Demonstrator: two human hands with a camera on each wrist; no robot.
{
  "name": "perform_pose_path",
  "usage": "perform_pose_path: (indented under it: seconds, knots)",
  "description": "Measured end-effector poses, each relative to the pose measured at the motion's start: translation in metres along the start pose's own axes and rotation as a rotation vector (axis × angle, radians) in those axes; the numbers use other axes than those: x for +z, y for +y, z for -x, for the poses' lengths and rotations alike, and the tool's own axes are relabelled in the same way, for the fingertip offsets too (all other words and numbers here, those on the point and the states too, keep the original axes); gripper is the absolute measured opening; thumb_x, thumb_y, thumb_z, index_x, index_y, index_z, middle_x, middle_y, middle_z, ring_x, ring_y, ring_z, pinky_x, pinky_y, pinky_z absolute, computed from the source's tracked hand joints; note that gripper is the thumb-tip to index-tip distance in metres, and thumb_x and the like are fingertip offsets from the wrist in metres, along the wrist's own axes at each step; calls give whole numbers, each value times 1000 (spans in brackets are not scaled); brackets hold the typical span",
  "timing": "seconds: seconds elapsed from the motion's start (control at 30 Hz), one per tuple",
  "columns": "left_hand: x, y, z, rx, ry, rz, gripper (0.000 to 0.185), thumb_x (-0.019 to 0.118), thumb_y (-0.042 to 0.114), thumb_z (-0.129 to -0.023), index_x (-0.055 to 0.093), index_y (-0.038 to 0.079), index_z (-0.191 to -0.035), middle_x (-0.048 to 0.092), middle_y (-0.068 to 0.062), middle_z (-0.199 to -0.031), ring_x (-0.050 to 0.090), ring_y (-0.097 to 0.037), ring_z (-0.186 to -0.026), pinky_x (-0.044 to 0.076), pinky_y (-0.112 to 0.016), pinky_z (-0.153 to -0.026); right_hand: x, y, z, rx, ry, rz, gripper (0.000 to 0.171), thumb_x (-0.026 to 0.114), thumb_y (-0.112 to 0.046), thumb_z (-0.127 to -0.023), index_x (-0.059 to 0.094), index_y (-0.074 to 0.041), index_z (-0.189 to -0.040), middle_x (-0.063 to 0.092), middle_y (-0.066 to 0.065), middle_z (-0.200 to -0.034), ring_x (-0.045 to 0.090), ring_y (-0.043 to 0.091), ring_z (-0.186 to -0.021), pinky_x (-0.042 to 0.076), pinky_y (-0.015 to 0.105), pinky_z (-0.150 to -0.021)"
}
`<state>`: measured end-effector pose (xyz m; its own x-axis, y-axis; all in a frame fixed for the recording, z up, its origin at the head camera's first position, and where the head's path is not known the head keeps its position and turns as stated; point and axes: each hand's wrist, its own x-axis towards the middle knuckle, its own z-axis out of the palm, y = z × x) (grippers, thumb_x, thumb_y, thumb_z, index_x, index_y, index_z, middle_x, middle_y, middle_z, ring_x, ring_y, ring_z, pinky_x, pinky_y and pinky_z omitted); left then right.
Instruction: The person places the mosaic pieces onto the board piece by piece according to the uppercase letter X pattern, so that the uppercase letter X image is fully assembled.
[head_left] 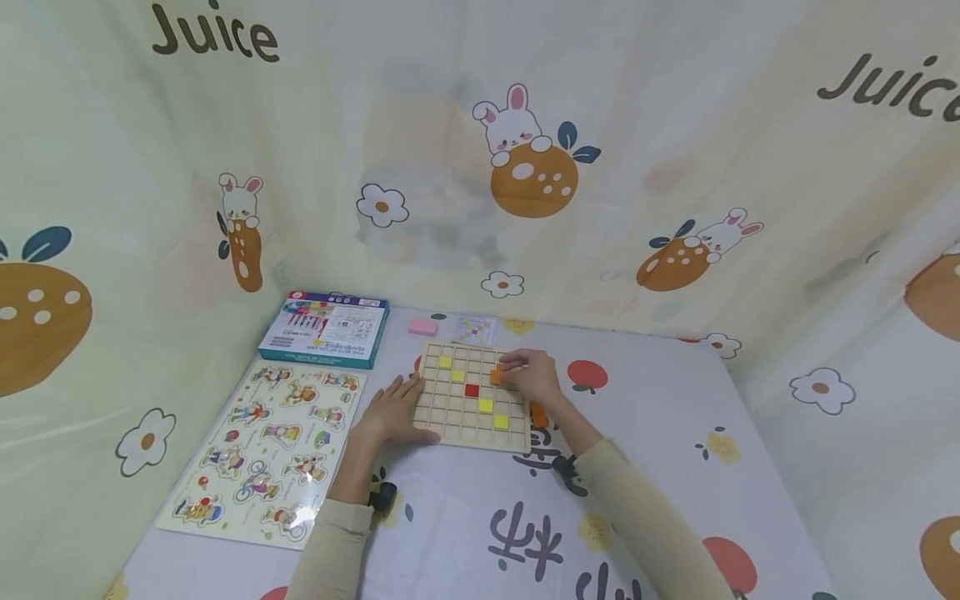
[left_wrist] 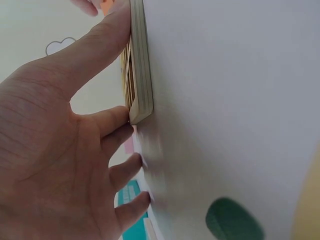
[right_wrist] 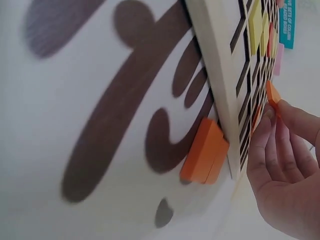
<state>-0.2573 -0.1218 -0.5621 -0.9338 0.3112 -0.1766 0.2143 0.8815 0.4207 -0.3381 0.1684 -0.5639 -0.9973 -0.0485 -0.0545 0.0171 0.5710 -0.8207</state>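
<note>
Your left hand (head_left: 393, 412) lies flat, fingers straight, against the grid board (head_left: 471, 397) at its nine o'clock edge. On it sit four yellow tiles and one red. At one o'clock your right hand (head_left: 530, 375) pinches one orange tile (head_left: 496, 377).

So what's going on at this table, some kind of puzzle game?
A person is working at a wooden grid board on the table. The left hand rests at the board's left edge, while the right hand pinches an orange tile over the grid. Yellow tiles and a red tile already sit in cells. More orange tiles lie beside the board.
</note>
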Motion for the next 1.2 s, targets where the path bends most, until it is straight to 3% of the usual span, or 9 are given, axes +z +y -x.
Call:
perform_pose_path:
  seconds: [0.2, 0.57, 0.87, 1.2]
  knots:
    - [-1, 0, 1, 3, -2, -7, 110, 84, 54, -83, 30, 3, -163, 25, -16, -171, 18, -42, -158, 17, -63, -126, 11, -3, -6, -65, 8, 39, 24, 85, -13, -87, 79, -11, -111, 78, -2, -92, 70, 21, -98, 58, 40, -87]
    - [0, -1, 0, 4, -3, -2, 111, 84, 56, -82, 30, 4, -164, 25, -15, -171, 18, -41, -158, 18, -64, -126, 21, -4, -12, -56, 14, 161, 20, 88, -16, -85, 79, -12, -103, 76, -6, -84, 72, 12, -81, 61, 34, -80]
    - [-3, 2, 1, 2, -5, -6, 112, 84, 56, -81, 30, 3, -164, 25, -16, -171, 18, -41, -158, 19, -64, -126, 20, 1, -9, -69, 38, 166, 26, 92, -17, -79, 79, -14, -101, 76, -5, -88, 71, 16, -85, 59, 38, -82]
    - [0, -1, -1, 5, -2, -15, 112, 83, 59, -82, 30, 4, -164, 25, -15, -172, 18, -40, -158, 19, -63, -126, 5, 0, 5, -86, 43, 159, 17, 86, -17, -88, 79, -15, -103, 77, -6, -91, 72, 16, -87, 60, 38, -81]
